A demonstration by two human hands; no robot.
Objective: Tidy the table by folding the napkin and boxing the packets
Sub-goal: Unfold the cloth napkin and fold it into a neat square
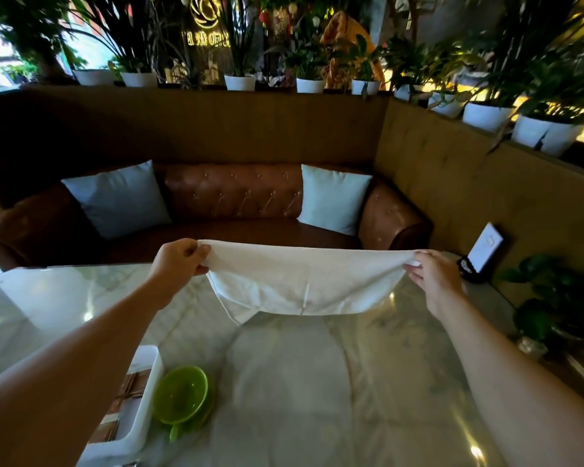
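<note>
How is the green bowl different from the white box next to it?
The green bowl is round and bright green; the white box has straight sides and rounded corners. The bowl looks empty, while the box holds brown packets. The bowl shows whole, but the left arm hides part of the box. Both sit on the glossy table, side by side, and neither hand touches them.

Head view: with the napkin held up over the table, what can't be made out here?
- White box: contents largely hidden by the left forearm, lower part cut off by the bottom edge.
- Napkin: whether already folded double is unclear.
- Small stand: too small to read.
- Table behind the napkin: hidden.
</note>
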